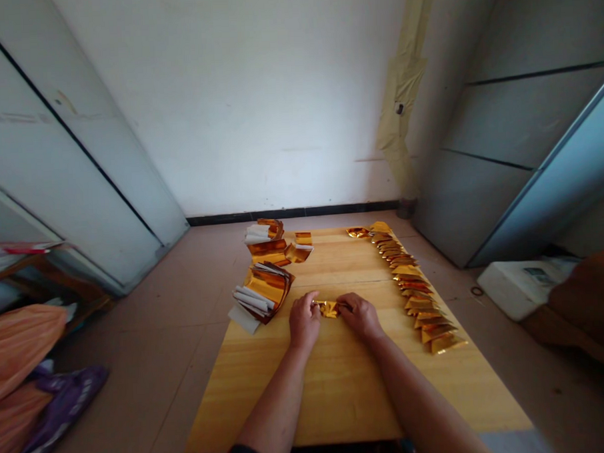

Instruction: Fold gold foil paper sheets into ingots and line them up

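Observation:
Between my two hands, over the middle of the table, is a small piece of folded gold foil paper [329,309]. The fingers of my left hand [305,320] are closed on its left end. My right hand [360,315] pinches the right end. Stacks of gold foil sheets with grey-white backs [265,288] lie curled to the left of my left hand. Off to the right of my right hand, a long row of folded gold foil pieces [415,288] overlaps along the table's right edge.
The wooden table [339,398] stands near a white wall [267,108]. More gold sheets [298,252] lie at its far left, and another folded piece [358,233] at the far right. Bags [34,398] rest on the floor at left; a white box [515,287] is at right.

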A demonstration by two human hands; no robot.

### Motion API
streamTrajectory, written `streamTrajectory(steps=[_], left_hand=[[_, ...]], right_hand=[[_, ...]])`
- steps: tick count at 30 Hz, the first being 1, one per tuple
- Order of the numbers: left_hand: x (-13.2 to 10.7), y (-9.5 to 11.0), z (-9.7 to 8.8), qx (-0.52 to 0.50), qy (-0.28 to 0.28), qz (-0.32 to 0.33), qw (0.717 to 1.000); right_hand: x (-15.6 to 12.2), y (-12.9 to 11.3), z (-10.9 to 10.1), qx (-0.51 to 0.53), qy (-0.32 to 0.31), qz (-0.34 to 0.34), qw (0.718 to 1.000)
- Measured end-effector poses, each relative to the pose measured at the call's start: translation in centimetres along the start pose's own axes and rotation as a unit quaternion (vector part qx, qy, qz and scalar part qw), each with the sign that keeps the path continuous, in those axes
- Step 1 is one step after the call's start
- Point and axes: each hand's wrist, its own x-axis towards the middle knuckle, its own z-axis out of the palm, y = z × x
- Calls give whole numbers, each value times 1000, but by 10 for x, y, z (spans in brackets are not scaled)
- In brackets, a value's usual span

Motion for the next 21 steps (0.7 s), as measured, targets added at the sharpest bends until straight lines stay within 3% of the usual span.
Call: streamTrajectory(steps=[13,17,21], left_hand=[[-1,-5,7,-113,6,30,993],[-2,-5,7,-180,14,15,984],[-2,-3,5,-248,7,-17,969]], right_hand=[[-1,-4,-2,33,8,7,999],[-1,-6,-3,31,15,14,999],[-1,-15,-8,18,-20,-17,999]])
